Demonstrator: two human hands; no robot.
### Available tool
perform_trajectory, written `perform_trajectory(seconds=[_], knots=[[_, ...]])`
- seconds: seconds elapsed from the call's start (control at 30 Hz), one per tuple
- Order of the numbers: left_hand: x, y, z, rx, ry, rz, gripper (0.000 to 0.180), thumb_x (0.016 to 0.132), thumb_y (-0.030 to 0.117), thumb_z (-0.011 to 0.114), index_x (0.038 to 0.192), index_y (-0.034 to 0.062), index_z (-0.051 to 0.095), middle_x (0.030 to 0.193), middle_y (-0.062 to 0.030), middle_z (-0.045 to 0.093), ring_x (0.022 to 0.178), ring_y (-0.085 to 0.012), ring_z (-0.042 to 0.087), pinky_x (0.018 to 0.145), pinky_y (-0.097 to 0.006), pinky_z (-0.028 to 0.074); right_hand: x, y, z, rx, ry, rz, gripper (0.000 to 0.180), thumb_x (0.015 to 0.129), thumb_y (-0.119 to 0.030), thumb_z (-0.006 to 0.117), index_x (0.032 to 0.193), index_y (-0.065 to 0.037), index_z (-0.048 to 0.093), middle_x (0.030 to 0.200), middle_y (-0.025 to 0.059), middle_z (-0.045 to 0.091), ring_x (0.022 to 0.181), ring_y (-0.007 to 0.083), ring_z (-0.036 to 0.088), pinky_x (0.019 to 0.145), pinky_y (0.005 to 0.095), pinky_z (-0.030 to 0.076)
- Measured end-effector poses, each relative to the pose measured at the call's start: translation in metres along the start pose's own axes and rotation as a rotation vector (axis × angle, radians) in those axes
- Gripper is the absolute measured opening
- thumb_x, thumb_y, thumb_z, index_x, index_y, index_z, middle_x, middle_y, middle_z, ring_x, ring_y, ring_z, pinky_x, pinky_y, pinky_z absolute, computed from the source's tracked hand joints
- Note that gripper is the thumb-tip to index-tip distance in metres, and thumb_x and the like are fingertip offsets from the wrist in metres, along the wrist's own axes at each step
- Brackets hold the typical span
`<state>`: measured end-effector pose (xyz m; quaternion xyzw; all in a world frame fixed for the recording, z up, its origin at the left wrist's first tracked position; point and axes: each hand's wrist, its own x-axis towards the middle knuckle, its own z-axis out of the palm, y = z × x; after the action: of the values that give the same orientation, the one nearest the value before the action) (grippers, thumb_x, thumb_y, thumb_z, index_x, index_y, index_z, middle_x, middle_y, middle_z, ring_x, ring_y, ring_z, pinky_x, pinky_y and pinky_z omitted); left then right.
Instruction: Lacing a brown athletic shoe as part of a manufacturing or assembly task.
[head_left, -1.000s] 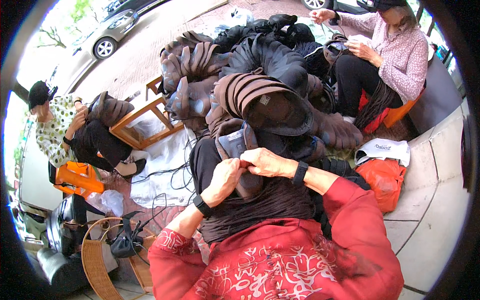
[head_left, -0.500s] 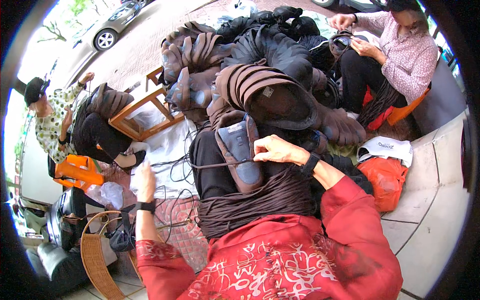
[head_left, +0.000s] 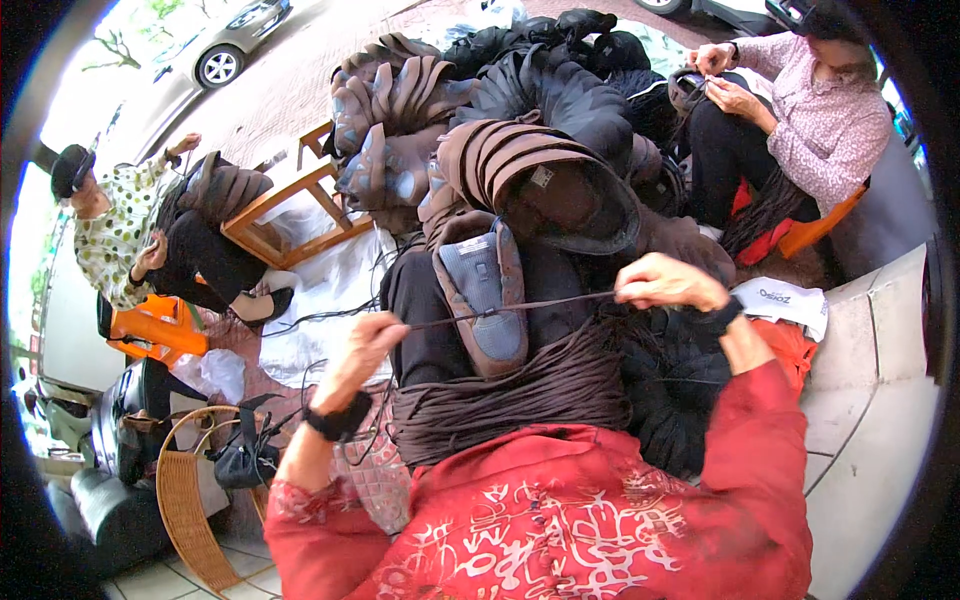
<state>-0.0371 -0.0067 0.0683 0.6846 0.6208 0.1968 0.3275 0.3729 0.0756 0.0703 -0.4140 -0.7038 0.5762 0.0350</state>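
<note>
My left hand (head_left: 368, 345) and my right hand (head_left: 665, 282) pinch the two ends of a dark brown shoelace (head_left: 510, 307), stretched taut between them. The lace runs across a brown shoe with a grey-blue sole (head_left: 483, 292) that rests sole-up on my lap. A thick bundle of brown laces (head_left: 520, 392) lies over my lap below the shoe. Both wrists wear black bands, and my sleeves are red.
A big heap of brown and black shoes (head_left: 520, 130) rises ahead. One person (head_left: 800, 120) sits at the right handling a shoe, another (head_left: 130, 235) at the left by a wooden frame (head_left: 290, 215). A wicker basket (head_left: 195, 500) stands lower left; an orange bag (head_left: 785, 345) lies at my right.
My hands were together on the shoe. The left hand swung out and down to the left, then came back up, so the lace now runs tight between both hands.
</note>
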Motion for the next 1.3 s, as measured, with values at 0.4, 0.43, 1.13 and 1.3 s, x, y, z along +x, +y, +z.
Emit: perform_trajectory(seconds=[0.4, 0.43, 1.13, 1.3], knots=[[-0.163, -0.005, -0.150, 0.382, 0.391, -0.258, 0.010, 0.067, 0.000, 0.058, 0.074, -0.0060, 0.059, 0.059, -0.0090, 0.054, 0.053, -0.0150, 0.051, 0.051, -0.026, 0.039, -0.196, 0.086, -0.100, -0.335, 0.492, 0.347, 0.020, 0.073, -0.020, 0.060, 0.065, -0.001, 0.060, 0.054, 0.0004, 0.052, 0.047, 0.0089, 0.046, 0.043, 0.0247, 0.035], [-0.176, -0.011, -0.158, 0.365, 0.422, -0.323, 0.010, 0.067, 0.000, 0.058, 0.074, -0.0059, 0.059, 0.060, -0.0091, 0.054, 0.053, -0.0155, 0.051, 0.051, -0.027, 0.040, -0.208, 0.098, -0.103, -0.384, 0.522, 0.331, 0.021, 0.072, -0.019, 0.060, 0.063, 0.000, 0.059, 0.052, 0.0016, 0.052, 0.048, 0.0098, 0.047, 0.044, 0.0258, 0.035], [-0.335, -0.141, -0.213, 0.815, 1.033, -0.525, 0.021, 0.086, 0.011, 0.049, 0.102, 0.0040, 0.061, 0.096, -0.0115, 0.061, 0.086, -0.0269, 0.059, 0.074, -0.031, 0.046, -0.228, 0.187, -0.058, -0.123, 1.654, 0.109, 0.029, 0.090, -0.022, 0.045, 0.107, -0.005, 0.060, 0.092, 0.0118, 0.063, 0.085, 0.0183, 0.060, 0.073, 0.0301, 0.047], [-0.225, -0.093, -0.204, 0.023, 1.063, -0.174, 0.031, 0.090, 0.016, 0.049, 0.111, -0.0064, 0.052, 0.101, -0.0124, 0.060, 0.089, -0.0183, 0.059, 0.080, -0.027, 0.048, -0.114, 0.071, 0.007, 0.401, 1.508, -0.250, 0.031, 0.086, -0.022, 0.050, 0.107, 0.001, 0.055, 0.084, 0.0104, 0.062, 0.068, 0.0145, 0.059, 0.063, 0.0260, 0.050]])
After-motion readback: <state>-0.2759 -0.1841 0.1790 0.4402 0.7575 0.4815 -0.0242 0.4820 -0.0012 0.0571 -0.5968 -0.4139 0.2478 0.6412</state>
